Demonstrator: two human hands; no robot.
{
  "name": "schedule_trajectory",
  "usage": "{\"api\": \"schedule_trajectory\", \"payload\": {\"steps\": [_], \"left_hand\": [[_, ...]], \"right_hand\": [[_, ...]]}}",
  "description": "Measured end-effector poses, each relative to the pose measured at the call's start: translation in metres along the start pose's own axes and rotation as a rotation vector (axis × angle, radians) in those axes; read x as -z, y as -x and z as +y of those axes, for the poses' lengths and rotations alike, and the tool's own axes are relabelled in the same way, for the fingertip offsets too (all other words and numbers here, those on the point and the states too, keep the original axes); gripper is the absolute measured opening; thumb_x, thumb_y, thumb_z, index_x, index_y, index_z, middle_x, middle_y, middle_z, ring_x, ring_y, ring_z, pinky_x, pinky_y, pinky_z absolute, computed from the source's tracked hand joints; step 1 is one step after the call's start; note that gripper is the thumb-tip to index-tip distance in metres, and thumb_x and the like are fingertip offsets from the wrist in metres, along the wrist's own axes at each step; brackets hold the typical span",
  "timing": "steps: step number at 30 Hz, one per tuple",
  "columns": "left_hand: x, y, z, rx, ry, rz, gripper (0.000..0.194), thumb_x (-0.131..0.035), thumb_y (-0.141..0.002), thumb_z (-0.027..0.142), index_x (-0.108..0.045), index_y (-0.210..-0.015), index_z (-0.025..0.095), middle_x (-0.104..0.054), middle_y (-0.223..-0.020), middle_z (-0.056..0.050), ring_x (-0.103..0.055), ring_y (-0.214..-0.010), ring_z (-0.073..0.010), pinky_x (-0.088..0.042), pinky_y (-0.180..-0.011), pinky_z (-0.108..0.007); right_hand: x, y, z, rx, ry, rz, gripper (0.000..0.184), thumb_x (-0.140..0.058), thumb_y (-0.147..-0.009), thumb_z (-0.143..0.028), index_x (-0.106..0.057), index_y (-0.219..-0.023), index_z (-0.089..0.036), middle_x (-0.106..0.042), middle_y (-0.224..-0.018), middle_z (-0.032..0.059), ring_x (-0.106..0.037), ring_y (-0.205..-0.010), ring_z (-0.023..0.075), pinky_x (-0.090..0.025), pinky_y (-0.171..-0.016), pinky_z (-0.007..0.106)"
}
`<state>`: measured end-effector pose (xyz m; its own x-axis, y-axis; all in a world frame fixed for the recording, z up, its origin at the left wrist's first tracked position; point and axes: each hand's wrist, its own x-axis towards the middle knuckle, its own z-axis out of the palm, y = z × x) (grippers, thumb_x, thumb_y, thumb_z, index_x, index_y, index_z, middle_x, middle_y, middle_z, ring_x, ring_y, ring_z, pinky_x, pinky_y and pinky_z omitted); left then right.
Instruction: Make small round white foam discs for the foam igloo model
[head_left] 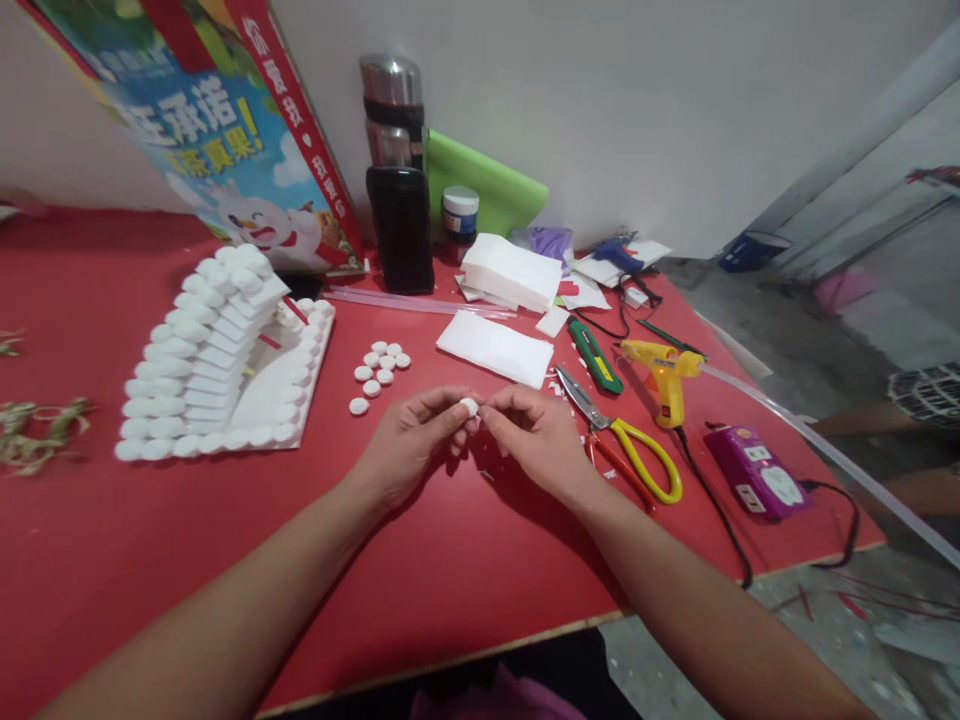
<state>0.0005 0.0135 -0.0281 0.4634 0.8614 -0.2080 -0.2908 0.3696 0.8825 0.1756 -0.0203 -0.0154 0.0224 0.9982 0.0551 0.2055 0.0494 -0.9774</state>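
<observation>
Both my hands meet over the middle of the red table [450, 560]. My left hand [409, 440] and my right hand [536, 435] pinch one small white foam disc [469, 406] between their fingertips. Several more white discs [379, 365] lie loose just beyond my left hand. Farther left stands a white foam model [225, 360] built of stacked strips and edged with discs.
Yellow-handled scissors [626, 450], a green utility knife [596, 355] and a yellow glue gun [664, 375] lie right of my hands. A purple power strip [754, 472], white foam sheets [499, 345], a steel flask [396, 170] and a poster [217, 130] are also there.
</observation>
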Motion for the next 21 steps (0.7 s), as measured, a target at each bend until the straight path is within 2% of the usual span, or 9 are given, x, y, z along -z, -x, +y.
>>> {"api": "schedule_trajectory", "payload": {"steps": [4, 7, 9, 11, 13, 15, 17, 19, 21], "left_hand": [[0.002, 0.005, 0.009, -0.124, -0.308, 0.046, 0.027, -0.082, -0.084, 0.04, -0.076, -0.1, 0.018, -0.07, -0.079, -0.002, -0.064, -0.065, -0.015, -0.054, -0.06, -0.029], [0.01, 0.006, 0.02, -0.316, -0.663, 0.185, 0.024, -0.076, -0.089, 0.039, -0.076, -0.101, 0.018, -0.069, -0.081, -0.002, -0.063, -0.068, -0.016, -0.052, -0.068, -0.032], [0.019, 0.004, 0.026, -0.446, -0.918, 0.26, 0.019, -0.071, -0.091, 0.034, -0.076, -0.098, 0.018, -0.07, -0.084, -0.004, -0.063, -0.072, -0.0178, -0.05, -0.072, -0.034], [0.027, 0.002, 0.03, -0.539, -1.17, 0.268, 0.017, -0.065, -0.094, 0.029, -0.076, -0.097, 0.017, -0.07, -0.088, -0.006, -0.064, -0.08, -0.0209, -0.049, -0.075, -0.036], [0.033, 0.0, 0.032, -0.599, -1.339, 0.277, 0.022, -0.058, -0.098, 0.028, -0.076, -0.102, 0.016, -0.07, -0.095, -0.009, -0.066, -0.088, -0.0244, -0.05, -0.081, -0.039], [0.036, -0.002, 0.033, -0.626, -1.489, 0.272, 0.028, -0.052, -0.101, 0.028, -0.077, -0.106, 0.015, -0.07, -0.099, -0.011, -0.067, -0.096, -0.0281, -0.052, -0.087, -0.042], [0.037, -0.003, 0.034, -0.624, -1.635, 0.243, 0.031, -0.049, -0.103, 0.028, -0.077, -0.106, 0.015, -0.071, -0.101, -0.013, -0.066, -0.099, -0.031, -0.052, -0.09, -0.046], [0.038, -0.005, 0.034, -0.605, -1.743, 0.202, 0.031, -0.048, -0.103, 0.026, -0.078, -0.103, 0.016, -0.07, -0.099, -0.014, -0.064, -0.097, -0.0329, -0.052, -0.089, -0.048], [0.04, -0.007, 0.034, -0.587, -1.79, 0.166, 0.03, -0.049, -0.102, 0.025, -0.078, -0.098, 0.016, -0.07, -0.098, -0.015, -0.063, -0.097, -0.0339, -0.051, -0.09, -0.05]], "right_hand": [[0.006, 0.0, -0.003, 0.034, 0.069, 0.04, 0.02, -0.066, -0.093, -0.034, -0.07, -0.081, -0.018, -0.065, -0.066, -0.0012, -0.057, -0.058, 0.0117, -0.045, -0.057, 0.026], [0.01, 0.0, -0.003, 0.051, 0.121, 0.088, 0.018, -0.066, -0.093, -0.033, -0.071, -0.081, -0.019, -0.062, -0.061, -0.0029, -0.053, -0.053, 0.0115, -0.043, -0.054, 0.026], [0.011, -0.001, 0.0, 0.104, 0.172, 0.084, 0.019, -0.064, -0.095, -0.031, -0.071, -0.082, -0.02, -0.066, -0.067, -0.0009, -0.058, -0.056, 0.0129, -0.046, -0.056, 0.027], [0.01, -0.001, 0.003, 0.258, 0.284, 0.05, 0.017, -0.061, -0.097, -0.028, -0.074, -0.091, -0.02, -0.075, -0.084, 0.0042, -0.069, -0.073, 0.0171, -0.055, -0.069, 0.031], [0.007, 0.0, 0.004, 0.445, 0.43, -0.031, 0.021, -0.059, -0.1, -0.025, -0.076, -0.11, -0.019, -0.079, -0.112, 0.0095, -0.072, -0.106, 0.0231, -0.057, -0.094, 0.04], [0.003, 0.003, 0.003, 0.534, 0.585, -0.181, 0.037, -0.058, -0.103, -0.032, -0.07, -0.134, -0.016, -0.07, -0.141, 0.0127, -0.059, -0.138, 0.0285, -0.046, -0.117, 0.05], [-0.003, 0.008, 0.001, 0.514, 0.738, -0.357, 0.06, -0.056, -0.105, -0.047, -0.055, -0.153, -0.011, -0.052, -0.162, 0.0147, -0.039, -0.157, 0.0319, -0.03, -0.129, 0.057], [-0.009, 0.014, -0.001, 0.442, 0.875, -0.484, 0.079, -0.05, -0.104, -0.061, -0.042, -0.161, -0.007, -0.037, -0.17, 0.0164, -0.025, -0.162, 0.0334, -0.018, -0.132, 0.061], [-0.012, 0.019, -0.001, 0.362, 0.987, -0.527, 0.086, -0.042, -0.105, -0.067, -0.037, -0.163, -0.003, -0.03, -0.171, 0.0184, -0.021, -0.163, 0.034, -0.013, -0.133, 0.062]]}}
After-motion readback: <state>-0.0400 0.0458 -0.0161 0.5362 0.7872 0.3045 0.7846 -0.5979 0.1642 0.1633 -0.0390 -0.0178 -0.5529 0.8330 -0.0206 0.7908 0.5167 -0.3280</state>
